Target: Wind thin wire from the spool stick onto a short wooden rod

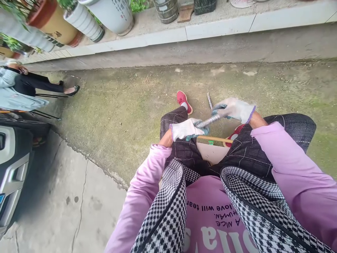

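Observation:
I sit with my knees apart, both hands in white work gloves. My left hand (187, 129) is closed round the near end of a short grey metal rod (209, 121) above my left thigh. My right hand (233, 109) is closed round the rod's far end. The rod slants between the two gloves. A second thin grey rod (209, 100) lies on the ground just beyond my hands. Below the hands, between my legs, a pale board with a wooden edge (213, 151) shows.
My red shoe (183, 101) rests on mossy concrete ground. A raised kerb with several plant pots (110, 15) runs along the back. A seated person (23, 89) is at far left, and a car's front (13, 168) stands at the left edge.

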Action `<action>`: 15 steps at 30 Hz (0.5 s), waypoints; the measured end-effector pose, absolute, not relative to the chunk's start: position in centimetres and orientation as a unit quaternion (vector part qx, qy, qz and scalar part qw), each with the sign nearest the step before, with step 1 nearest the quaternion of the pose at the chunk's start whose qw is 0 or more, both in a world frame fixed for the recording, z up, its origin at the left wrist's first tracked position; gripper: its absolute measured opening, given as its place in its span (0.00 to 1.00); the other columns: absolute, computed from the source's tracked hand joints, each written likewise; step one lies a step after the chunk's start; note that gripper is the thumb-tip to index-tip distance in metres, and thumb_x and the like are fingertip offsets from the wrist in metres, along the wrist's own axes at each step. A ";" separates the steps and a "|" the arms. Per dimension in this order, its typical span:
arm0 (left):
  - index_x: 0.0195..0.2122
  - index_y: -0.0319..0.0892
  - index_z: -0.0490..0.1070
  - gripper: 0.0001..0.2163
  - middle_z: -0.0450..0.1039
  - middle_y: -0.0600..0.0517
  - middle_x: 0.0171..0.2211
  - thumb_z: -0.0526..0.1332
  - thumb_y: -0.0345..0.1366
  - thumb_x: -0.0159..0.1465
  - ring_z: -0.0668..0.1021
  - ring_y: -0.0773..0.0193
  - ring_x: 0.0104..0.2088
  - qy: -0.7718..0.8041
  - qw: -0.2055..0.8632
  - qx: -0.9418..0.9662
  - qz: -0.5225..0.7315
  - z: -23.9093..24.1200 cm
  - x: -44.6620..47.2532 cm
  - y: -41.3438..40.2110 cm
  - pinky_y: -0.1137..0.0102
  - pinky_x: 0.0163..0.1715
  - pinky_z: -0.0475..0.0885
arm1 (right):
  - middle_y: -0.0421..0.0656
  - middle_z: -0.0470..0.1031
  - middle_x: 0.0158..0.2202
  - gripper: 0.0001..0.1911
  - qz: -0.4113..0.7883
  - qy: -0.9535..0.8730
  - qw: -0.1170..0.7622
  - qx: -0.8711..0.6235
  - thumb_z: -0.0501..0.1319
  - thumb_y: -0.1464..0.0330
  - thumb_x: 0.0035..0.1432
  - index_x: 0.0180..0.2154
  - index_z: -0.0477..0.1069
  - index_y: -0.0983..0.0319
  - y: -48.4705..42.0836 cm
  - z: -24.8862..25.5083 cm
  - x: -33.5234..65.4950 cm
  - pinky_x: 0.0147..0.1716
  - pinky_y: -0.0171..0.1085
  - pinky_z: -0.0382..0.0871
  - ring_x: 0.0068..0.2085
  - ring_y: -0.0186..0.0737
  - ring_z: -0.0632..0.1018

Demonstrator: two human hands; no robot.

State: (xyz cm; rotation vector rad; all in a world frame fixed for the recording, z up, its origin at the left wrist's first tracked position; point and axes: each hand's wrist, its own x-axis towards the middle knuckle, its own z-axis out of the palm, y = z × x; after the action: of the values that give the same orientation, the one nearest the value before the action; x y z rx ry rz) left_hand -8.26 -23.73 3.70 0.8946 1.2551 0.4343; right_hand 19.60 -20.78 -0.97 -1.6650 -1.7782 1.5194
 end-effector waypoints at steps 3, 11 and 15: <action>0.43 0.40 0.82 0.12 0.66 0.62 0.21 0.85 0.33 0.73 0.61 0.74 0.16 0.546 0.720 0.382 0.193 3.4 -7.7 -23.0 0.75 0.18 0.54 | 0.42 0.86 0.34 0.07 0.530 -0.595 0.150 -0.585 0.76 0.64 0.73 0.40 0.90 0.58 -21.1 -1.4 17.7 0.35 0.38 0.73 0.33 0.41 0.79; 0.58 0.42 0.85 0.08 0.65 0.66 0.21 0.75 0.32 0.81 0.59 0.73 0.16 0.600 0.668 0.309 0.314 1.2 -5.6 -21.2 0.74 0.18 0.54 | 0.45 0.94 0.43 0.14 0.384 -0.701 0.100 -0.592 0.68 0.64 0.78 0.48 0.95 0.57 -21.8 -2.2 17.6 0.44 0.41 0.77 0.41 0.47 0.87; 0.63 0.40 0.87 0.15 0.66 0.66 0.22 0.75 0.27 0.77 0.61 0.73 0.18 0.595 0.645 0.334 0.344 1.0 -6.1 -20.9 0.73 0.19 0.57 | 0.49 0.97 0.55 0.17 0.333 -0.680 0.186 -0.626 0.71 0.65 0.74 0.57 0.96 0.56 -22.2 -3.0 19.2 0.58 0.46 0.86 0.55 0.56 0.93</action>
State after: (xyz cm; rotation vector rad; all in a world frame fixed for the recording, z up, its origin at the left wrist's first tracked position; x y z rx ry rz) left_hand -6.08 -20.94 0.99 0.7600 1.3554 0.7821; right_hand 19.17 -22.21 -3.03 -1.7636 -1.9139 0.9384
